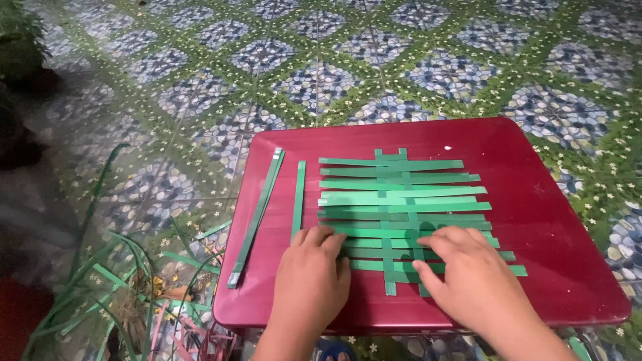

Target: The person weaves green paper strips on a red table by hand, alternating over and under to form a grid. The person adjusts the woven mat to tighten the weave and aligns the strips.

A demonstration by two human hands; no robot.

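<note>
Pressing down on a woven mat of green strips (401, 214) lying at the middle of the red bench (555, 200), nearer its front edge. Left hand (311, 277) resting flat on the mat's front left corner, fingers (321, 237) spread open, gripping nothing. Right hand (468, 274) lying flat on the front right part, fingers open too. Two loose green strips (257, 214) lying near the bench's left edge; leaf scraps (134, 287) littering the tiled floor (334, 60).
</note>
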